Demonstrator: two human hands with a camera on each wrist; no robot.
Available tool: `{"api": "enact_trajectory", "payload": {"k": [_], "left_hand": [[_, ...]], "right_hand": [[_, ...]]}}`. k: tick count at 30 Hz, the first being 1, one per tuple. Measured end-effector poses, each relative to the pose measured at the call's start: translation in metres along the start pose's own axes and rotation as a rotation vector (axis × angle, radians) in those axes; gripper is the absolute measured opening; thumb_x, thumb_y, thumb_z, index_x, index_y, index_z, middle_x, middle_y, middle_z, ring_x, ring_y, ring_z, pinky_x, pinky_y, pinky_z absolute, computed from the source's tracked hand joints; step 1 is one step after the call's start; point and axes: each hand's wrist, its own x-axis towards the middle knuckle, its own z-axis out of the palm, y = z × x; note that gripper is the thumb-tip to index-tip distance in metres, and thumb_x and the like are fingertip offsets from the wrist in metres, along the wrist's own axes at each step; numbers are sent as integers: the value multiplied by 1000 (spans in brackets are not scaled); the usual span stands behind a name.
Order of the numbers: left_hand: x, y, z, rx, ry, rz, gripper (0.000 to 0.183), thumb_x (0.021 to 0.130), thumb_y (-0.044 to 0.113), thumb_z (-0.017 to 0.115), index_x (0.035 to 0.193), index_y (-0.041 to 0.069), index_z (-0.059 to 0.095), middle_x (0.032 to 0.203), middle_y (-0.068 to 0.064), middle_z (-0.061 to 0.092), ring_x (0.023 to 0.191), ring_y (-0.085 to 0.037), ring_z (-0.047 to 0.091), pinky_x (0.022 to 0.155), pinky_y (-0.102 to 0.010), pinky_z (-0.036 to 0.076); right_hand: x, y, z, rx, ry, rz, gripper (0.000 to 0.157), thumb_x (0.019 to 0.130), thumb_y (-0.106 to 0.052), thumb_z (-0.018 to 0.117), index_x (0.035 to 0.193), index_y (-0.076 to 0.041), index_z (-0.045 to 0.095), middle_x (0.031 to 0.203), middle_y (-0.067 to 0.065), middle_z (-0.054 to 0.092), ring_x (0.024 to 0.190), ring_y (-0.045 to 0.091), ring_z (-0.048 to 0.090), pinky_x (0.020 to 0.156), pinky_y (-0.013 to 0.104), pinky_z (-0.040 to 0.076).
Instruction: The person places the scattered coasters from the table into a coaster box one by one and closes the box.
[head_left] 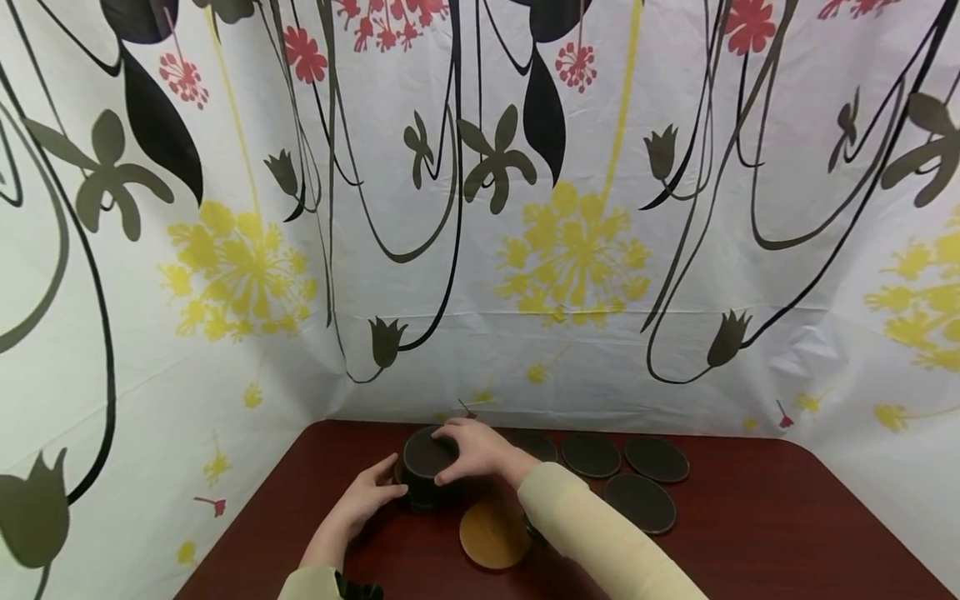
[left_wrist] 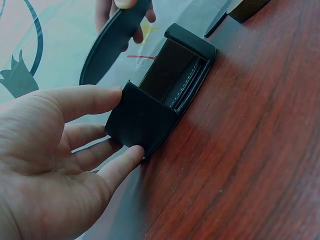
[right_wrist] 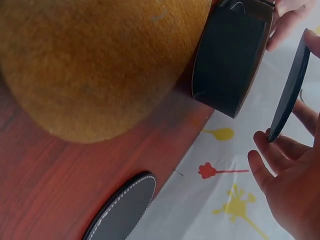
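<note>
A round black coaster (head_left: 431,452) is held at its edge by my right hand (head_left: 480,450), just over a black coaster holder (head_left: 423,500). In the right wrist view the coaster (right_wrist: 290,92) is seen edge-on between thumb and fingertips, apart from the holder (right_wrist: 227,62). My left hand (head_left: 366,498) grips the holder's left side. From the left wrist, the holder (left_wrist: 142,117) shows curved side walls, a gap between them and pale stitching inside; it stands on the table with my left thumb and fingertips on its near wall.
A round coaster (head_left: 492,534) lies tan side up in front of the holder. Several black stitched coasters, one of them (head_left: 591,456) near the back edge, lie to the right on the dark red table (head_left: 750,533). A flower-patterned curtain (head_left: 480,350) hangs behind.
</note>
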Motion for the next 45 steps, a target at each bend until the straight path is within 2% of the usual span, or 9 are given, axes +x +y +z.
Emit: {"api": "enact_trajectory", "payload": {"k": [8,17,27,40,45], "left_hand": [[0,3,2,-12,-8,-9,76,78,25,68,139,5,26,138,-24,26,121,-39,32,84,-39,43],[-2,6,4,-28,-24,-2,77,79,25,67,139,5,25,137,-25,27,121,-38,32,84,-38,44],[0,6,2,-36,-40,-2,72,82,21,63,140,5,22,137,-24,27,121,-36,33,84,-35,44],[-1,5,0,-29,-45,-31,72,83,22,63,141,8,23,140,-23,23,123,-39,27,87,-42,41],[-1,3,-1,-8,-30,-17,72,82,23,64,140,9,24,140,-22,23,123,-39,27,87,-42,41]], "right_hand": [[-1,-3,8,-12,-20,48,71,62,-64,64,122,-28,52,130,3,42,111,19,46,83,35,42],[2,-4,16,-57,-32,58,70,61,-64,64,121,-28,53,124,-2,47,106,16,49,80,34,44],[4,-9,23,-167,-23,56,70,61,-67,62,119,-29,55,128,2,45,110,23,46,83,37,43],[4,-16,31,-253,-9,84,69,63,-67,61,119,-28,55,127,3,46,113,22,42,89,41,38],[5,-20,33,-262,-29,105,70,63,-67,61,120,-27,54,129,4,44,116,22,40,90,44,36]]}}
